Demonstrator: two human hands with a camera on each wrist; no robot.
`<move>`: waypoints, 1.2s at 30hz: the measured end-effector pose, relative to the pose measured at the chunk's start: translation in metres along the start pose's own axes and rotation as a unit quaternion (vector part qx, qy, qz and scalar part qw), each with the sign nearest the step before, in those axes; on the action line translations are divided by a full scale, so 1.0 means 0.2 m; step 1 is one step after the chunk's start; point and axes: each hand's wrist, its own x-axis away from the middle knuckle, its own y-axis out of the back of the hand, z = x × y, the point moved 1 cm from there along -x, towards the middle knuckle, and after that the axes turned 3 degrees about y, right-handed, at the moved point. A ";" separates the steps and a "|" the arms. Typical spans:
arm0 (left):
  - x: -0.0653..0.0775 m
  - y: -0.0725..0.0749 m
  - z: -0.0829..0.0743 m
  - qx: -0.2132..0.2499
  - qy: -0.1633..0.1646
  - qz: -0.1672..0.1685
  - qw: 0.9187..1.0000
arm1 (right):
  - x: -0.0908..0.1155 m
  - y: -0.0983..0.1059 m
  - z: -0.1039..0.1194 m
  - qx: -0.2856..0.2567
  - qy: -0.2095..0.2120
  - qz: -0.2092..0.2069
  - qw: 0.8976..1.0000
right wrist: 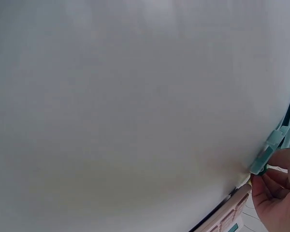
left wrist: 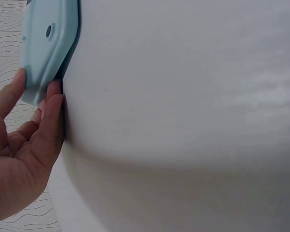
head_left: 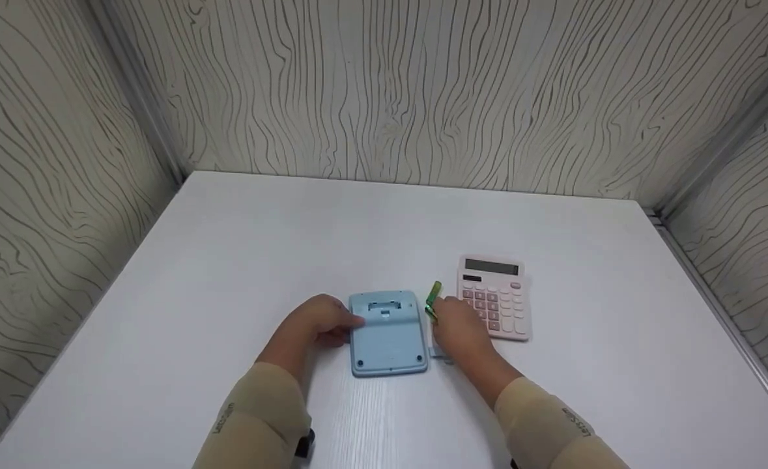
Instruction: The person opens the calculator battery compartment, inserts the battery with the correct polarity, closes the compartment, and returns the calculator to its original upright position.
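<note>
A light blue calculator (head_left: 389, 345) lies face down on the table, its battery slot (head_left: 384, 305) uncovered near the top edge. My left hand (head_left: 326, 318) grips its left side, thumb on the back and fingers at the edge, as the left wrist view (left wrist: 26, 145) also shows. To the right of it, my right hand (head_left: 460, 326) pinches a small green battery (head_left: 430, 312) between thumb and fingers. Another green battery (head_left: 435, 290) lies just beyond the fingertips. Beside the right hand sits a small light blue battery cover (right wrist: 271, 147), partly hidden by the hand in the head view.
A pink calculator (head_left: 509, 296) lies face up right behind the right hand, which overlaps its left keys. The white table (head_left: 279, 228) meets wood-patterned panels (head_left: 384, 91) at the back and sides.
</note>
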 end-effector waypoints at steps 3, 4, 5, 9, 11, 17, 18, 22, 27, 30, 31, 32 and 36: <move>0.00 0.00 0.00 -0.006 -0.002 0.000 1.000 | 0.00 0.00 0.00 0.010 0.001 -0.003 1.000; 0.00 0.00 0.00 -0.008 -0.002 0.000 1.000 | 0.00 0.00 0.00 0.013 0.002 -0.004 1.000; 0.00 0.00 0.00 -0.009 -0.001 0.000 1.000 | 0.01 0.00 0.01 0.015 0.004 -0.005 1.000; 0.00 0.00 0.00 -0.011 0.002 -0.003 1.000 | 0.01 0.00 0.01 0.008 0.011 -0.019 1.000; 0.00 -0.01 0.00 -0.012 0.004 -0.004 1.000 | 0.01 0.01 0.01 -0.003 0.017 -0.032 0.999; 0.00 -0.01 0.01 -0.007 0.003 -0.005 1.000 | -0.01 0.06 0.03 -0.035 0.045 -0.076 0.995; 0.00 -0.01 0.01 -0.006 0.002 -0.005 1.000 | -0.01 0.07 0.03 -0.042 0.049 -0.081 0.995; 0.00 -0.01 0.01 -0.004 -0.006 -0.001 1.000 | -0.01 0.11 0.07 -0.070 0.057 -0.091 0.992; -0.01 0.00 0.01 0.001 -0.002 0.003 1.000 | -0.02 0.14 0.13 -0.087 0.061 -0.096 0.990; -0.01 0.00 0.01 0.000 -0.002 0.006 1.000 | -0.02 0.16 0.17 -0.101 0.060 -0.101 0.988; -0.02 0.00 0.01 0.001 -0.001 0.006 1.000 | -0.02 0.17 0.18 -0.105 0.062 -0.103 0.987; -0.02 0.00 0.01 0.002 0.000 0.008 1.000 | -0.02 0.18 0.19 -0.110 0.065 -0.104 0.986; -0.03 0.00 0.01 0.000 0.004 0.009 1.000 | -0.02 0.18 0.23 -0.126 0.091 -0.107 0.982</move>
